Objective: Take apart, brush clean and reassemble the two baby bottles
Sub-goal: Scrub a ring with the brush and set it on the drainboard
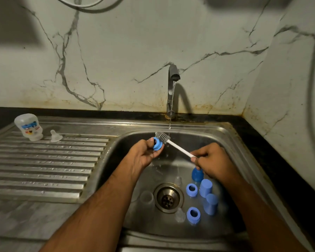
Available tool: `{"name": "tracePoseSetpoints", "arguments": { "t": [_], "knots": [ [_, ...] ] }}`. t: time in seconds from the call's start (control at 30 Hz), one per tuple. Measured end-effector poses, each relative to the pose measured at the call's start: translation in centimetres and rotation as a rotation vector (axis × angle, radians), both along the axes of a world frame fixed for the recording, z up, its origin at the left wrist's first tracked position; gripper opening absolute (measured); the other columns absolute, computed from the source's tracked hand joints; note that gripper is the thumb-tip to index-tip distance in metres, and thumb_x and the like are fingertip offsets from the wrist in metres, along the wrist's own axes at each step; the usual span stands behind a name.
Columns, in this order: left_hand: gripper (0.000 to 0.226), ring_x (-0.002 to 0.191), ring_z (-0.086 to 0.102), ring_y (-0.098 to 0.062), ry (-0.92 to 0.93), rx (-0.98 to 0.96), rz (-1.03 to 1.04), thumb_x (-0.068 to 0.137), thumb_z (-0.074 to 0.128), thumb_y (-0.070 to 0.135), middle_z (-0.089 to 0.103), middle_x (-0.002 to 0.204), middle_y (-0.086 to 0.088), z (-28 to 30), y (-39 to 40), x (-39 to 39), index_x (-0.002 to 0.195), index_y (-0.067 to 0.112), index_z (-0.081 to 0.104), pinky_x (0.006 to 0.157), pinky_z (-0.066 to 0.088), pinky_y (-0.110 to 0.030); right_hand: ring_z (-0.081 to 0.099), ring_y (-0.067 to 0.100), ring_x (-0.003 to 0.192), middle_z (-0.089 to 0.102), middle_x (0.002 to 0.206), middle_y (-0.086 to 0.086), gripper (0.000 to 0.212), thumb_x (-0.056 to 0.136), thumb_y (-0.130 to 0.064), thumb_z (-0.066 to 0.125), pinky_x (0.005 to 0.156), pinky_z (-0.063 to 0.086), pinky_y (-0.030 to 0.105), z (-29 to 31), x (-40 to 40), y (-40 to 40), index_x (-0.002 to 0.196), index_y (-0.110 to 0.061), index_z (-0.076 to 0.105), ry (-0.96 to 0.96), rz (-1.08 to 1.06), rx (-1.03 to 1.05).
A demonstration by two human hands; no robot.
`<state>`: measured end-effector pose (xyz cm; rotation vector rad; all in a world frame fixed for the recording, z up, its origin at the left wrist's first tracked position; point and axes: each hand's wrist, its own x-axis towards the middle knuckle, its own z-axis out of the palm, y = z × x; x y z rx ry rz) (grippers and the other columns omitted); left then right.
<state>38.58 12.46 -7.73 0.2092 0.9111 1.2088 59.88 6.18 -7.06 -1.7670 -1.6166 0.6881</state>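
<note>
My right hand (210,160) hides the butt of the bottle brush (173,144), fingers curled around its white handle; the dark blue piece (197,174) under that hand is partly covered and I cannot tell what it is. The brush's long axis slants up and away from my right hand toward the tap (172,88), its grey bristle head under the thin stream and against the blue collar ring (158,144) pinched in my left hand (144,153). Right of the drain (168,198) lie two more blue rings and two blue caps; clear pieces beside the drain are too faint to name. A bottle body (28,127) stands inverted on the draining board, far left of the tap.
</note>
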Motion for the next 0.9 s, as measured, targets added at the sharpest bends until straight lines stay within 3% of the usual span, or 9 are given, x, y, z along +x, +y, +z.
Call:
{"name": "tracePoseSetpoints", "arguments": {
  "t": [0.1,0.17,0.23,0.37,0.5,0.6,0.7,0.8,0.9],
  "knots": [
    [0.042,0.122,0.055,-0.036,0.106,0.034,-0.021,0.098,0.029,-0.012,0.055,0.123,-0.026,-0.1,0.0,0.6,0.13,-0.005,0.054,0.101,0.048,-0.047,0.067,0.013,0.071,0.075,0.076,-0.003,0.022,0.088,-0.019,0.069,0.069,0.052,0.026,0.2,-1.4,-0.1,0.106,-0.025,0.08,-0.156,-0.012,0.06],
    [0.034,0.099,0.058,-0.033,0.227,0.061,-0.068,0.097,0.035,-0.012,0.055,0.109,-0.022,0.1,-0.3,1.5,0.119,-0.003,0.059,0.083,0.053,-0.042,0.07,0.017,0.08,0.076,0.087,0.0,0.025,0.09,-0.021,0.067,0.076,0.056,0.03,0.3,-2.2,0.0,0.111,-0.025,0.078,-0.191,-0.02,0.073],
    [0.027,0.086,0.056,-0.029,0.281,0.073,-0.045,0.095,0.041,-0.014,0.055,0.1,-0.019,0.1,-0.1,2.1,0.106,-0.003,0.062,0.066,0.053,-0.039,0.069,0.016,0.079,0.075,0.083,-0.001,0.025,0.091,-0.021,0.067,0.073,0.055,0.028,0.4,-2.6,0.1,0.113,-0.023,0.078,-0.173,0.003,0.071],
    [0.031,0.094,0.056,-0.021,0.135,0.054,0.122,0.098,0.045,-0.01,0.06,0.097,-0.017,-0.3,1.2,0.7,0.124,-0.003,0.061,0.093,0.053,-0.04,0.059,0.001,0.055,0.059,0.051,-0.013,0.02,0.09,-0.015,0.068,0.052,0.04,0.015,0.5,-1.8,0.0,0.104,-0.022,0.081,-0.127,0.056,0.06],
    [0.036,0.107,0.058,-0.026,-0.051,0.035,0.102,0.097,0.045,-0.008,0.063,0.102,-0.016,-0.4,0.7,0.0,0.13,0.0,0.057,0.091,0.052,-0.041,0.059,0.004,0.06,0.059,0.056,-0.013,0.02,0.092,-0.015,0.068,0.057,0.044,0.019,0.6,-1.5,0.0,0.107,-0.021,0.08,-0.06,0.041,0.044],
    [0.03,0.114,0.059,-0.033,-0.114,0.024,0.082,0.098,0.047,-0.004,0.059,0.121,-0.021,-0.6,0.3,-0.1,0.122,0.003,0.061,0.099,0.048,-0.042,0.064,0.009,0.068,0.061,0.061,-0.012,0.021,0.092,-0.015,0.067,0.065,0.049,0.024,0.6,-1.7,-0.3,0.109,-0.021,0.079,-0.065,0.056,0.04],
    [0.026,0.126,0.054,-0.033,-0.102,0.019,0.061,0.099,0.044,-0.005,0.056,0.126,-0.021,-0.8,0.4,0.2,0.118,0.002,0.062,0.099,0.048,-0.045,0.066,0.009,0.067,0.067,0.065,-0.009,0.02,0.092,-0.016,0.067,0.058,0.046,0.019,0.5,-1.8,-0.4,0.106,-0.022,0.08,-0.117,0.049,0.038],
    [0.017,0.11,0.057,-0.03,-0.01,0.045,0.008,0.1,0.045,-0.005,0.058,0.112,-0.021,-0.7,0.5,1.0,0.095,0.0,0.061,0.095,0.051,-0.044,0.065,0.007,0.067,0.069,0.072,-0.006,0.021,0.092,-0.016,0.065,0.056,0.044,0.018,0.5,-2.1,-0.4,0.106,-0.02,0.08,-0.163,0.018,0.049],
    [0.022,0.079,0.057,-0.022,0.152,0.087,-0.022,0.097,0.043,-0.01,0.056,0.088,-0.017,-0.7,0.8,1.2,0.09,-0.001,0.061,0.083,0.055,-0.038,0.064,0.005,0.065,0.069,0.071,-0.005,0.018,0.093,-0.015,0.063,0.056,0.046,0.018,0.4,-2.2,-0.4,0.1,-0.018,0.08,-0.2,0.017,0.055]
  ]
}}
